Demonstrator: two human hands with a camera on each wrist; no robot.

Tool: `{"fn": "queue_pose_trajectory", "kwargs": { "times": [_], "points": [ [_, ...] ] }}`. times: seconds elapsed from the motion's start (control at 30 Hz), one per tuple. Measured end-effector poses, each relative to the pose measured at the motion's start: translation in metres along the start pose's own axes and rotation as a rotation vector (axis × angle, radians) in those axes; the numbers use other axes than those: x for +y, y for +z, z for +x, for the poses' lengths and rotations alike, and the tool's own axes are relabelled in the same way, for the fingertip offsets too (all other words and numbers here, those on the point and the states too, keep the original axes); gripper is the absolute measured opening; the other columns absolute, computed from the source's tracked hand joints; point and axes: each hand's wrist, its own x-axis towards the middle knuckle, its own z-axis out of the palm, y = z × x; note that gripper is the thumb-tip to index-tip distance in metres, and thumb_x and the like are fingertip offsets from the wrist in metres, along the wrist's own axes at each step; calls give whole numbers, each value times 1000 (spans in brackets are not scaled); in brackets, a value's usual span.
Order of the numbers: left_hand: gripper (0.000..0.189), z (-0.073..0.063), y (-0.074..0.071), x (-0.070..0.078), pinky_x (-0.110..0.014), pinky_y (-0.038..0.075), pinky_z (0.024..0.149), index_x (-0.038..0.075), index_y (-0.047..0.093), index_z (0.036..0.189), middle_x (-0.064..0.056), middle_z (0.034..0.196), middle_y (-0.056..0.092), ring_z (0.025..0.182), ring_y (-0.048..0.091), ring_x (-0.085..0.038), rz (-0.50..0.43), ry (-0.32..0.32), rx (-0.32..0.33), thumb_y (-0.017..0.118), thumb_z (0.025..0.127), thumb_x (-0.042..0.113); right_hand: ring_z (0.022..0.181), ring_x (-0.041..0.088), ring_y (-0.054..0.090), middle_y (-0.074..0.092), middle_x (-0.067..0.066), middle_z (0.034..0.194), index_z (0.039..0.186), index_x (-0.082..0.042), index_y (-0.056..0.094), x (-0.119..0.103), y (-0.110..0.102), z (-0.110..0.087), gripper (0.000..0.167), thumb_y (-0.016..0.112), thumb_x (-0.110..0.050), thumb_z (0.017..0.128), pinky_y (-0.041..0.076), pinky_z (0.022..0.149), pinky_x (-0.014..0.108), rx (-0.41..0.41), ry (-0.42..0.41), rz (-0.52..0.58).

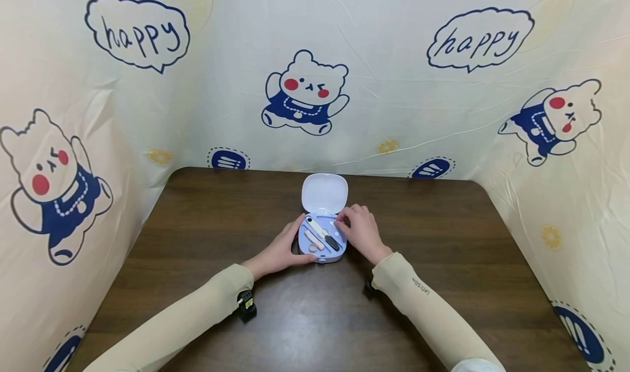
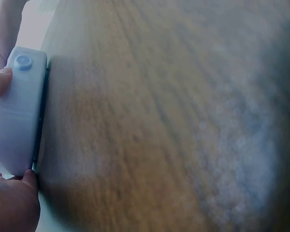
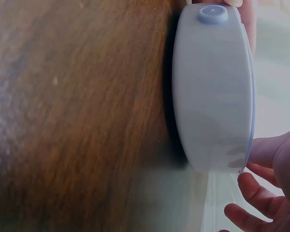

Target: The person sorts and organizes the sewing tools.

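A small pale blue case (image 1: pixel 322 256) rests on the table with its translucent white lid (image 1: pixel 325 193) raised at the back. Inside it lie a white-and-black tool (image 1: pixel 322 233), a short pinkish stick (image 1: pixel 314 239) and a small round piece (image 1: pixel 312 248). My left hand (image 1: pixel 283 249) grips the case's left side, thumb at the front by the round button (image 2: pixel 23 62). From the right, my right hand (image 1: pixel 361 230) reaches over the rim, thumb and forefinger at the right compartment near small white pieces (image 1: pixel 337 233). The case wall hides those fingertips in the right wrist view.
The brown wooden table (image 1: pixel 221 213) spreads around the case, its back edge just behind the lid. Printed cloth (image 1: pixel 394 104) hangs at the back and both sides. A black wrist camera (image 1: pixel 246 306) sits on the left sleeve.
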Motion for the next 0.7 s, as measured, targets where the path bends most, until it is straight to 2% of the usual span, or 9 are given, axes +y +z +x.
{"fn": "queue_pose_trajectory", "kwargs": {
  "times": [0.17,0.4,0.5,0.7],
  "points": [
    [117,0,-1,0,-53,27,123,18,8,169,-18,169,21,153,29,-33,-3,2,5,84,86,49,96,25,53,65,3,96,100,-14,75,3,0,2,11,78,-23,96,44,89,43,8,-1,39],
    [118,-1,0,1,-53,28,122,18,8,169,-18,169,21,153,30,-33,-2,-9,10,85,85,49,92,26,60,69,5,94,104,-10,73,14,-1,5,12,73,-21,100,48,87,43,146,-35,198],
    [118,0,-1,1,-53,28,122,17,8,169,-18,169,21,153,29,-33,1,-8,11,85,85,48,95,30,63,69,7,98,108,-8,72,17,-6,10,14,71,-21,101,52,86,44,178,-22,271],
    [118,1,0,0,-53,29,122,15,9,169,-19,169,22,153,29,-33,10,1,10,85,85,47,107,37,63,69,12,108,115,-5,68,20,-20,24,19,69,-20,103,52,95,52,238,-16,362]
  ]
}}
